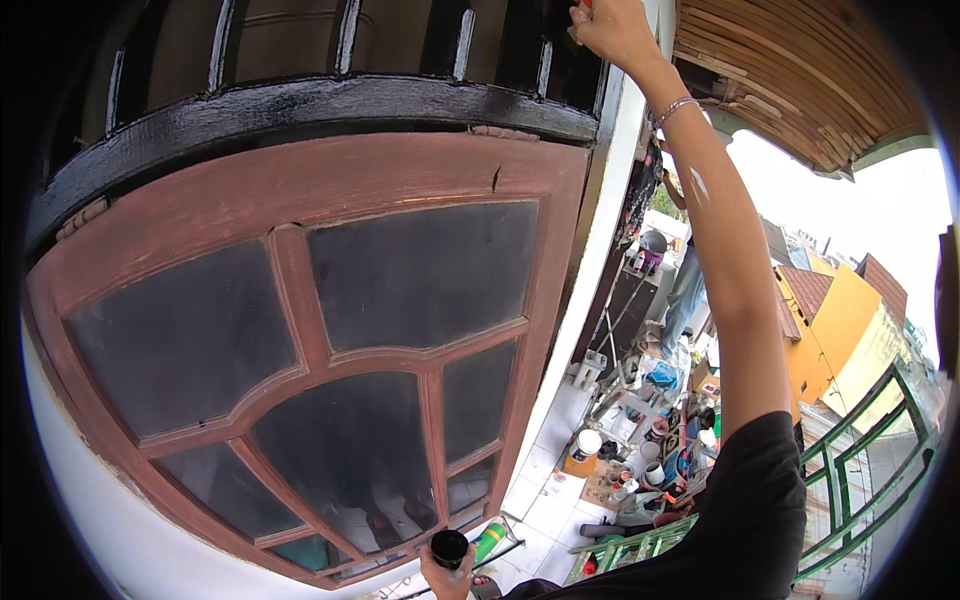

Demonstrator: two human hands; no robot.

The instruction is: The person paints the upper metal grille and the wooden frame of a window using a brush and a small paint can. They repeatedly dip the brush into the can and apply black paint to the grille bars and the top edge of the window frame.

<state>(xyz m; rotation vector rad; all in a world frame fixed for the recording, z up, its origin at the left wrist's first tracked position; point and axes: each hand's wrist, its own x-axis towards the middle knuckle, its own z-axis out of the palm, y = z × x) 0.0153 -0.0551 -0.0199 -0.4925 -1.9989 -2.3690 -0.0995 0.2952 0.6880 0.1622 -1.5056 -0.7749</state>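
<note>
My right arm is stretched up to the top, and my right hand [618, 35] is closed around what looks like a paintbrush [586, 4]; only a bit of its red handle shows, the rest cut off or hidden. Beside that hand stands the glossy black window frame [330, 105] with upright bars above it. Low in the view, my left hand [445, 583] grips a small cup [450, 545] with black inside, probably paint. Between the two hands hangs a red-brown wooden window sash [300, 330] with dark glass panes, hinged along its upper edge.
A green cylindrical bottle [490, 541] is near the cup. Paint pails [586, 443], tools and bags crowd the tiled floor [535, 470] at right. Green metal railing [840, 480] borders the right side. Another person's leg [685, 295] shows behind my arm. A slatted wooden ceiling [800, 70] is overhead.
</note>
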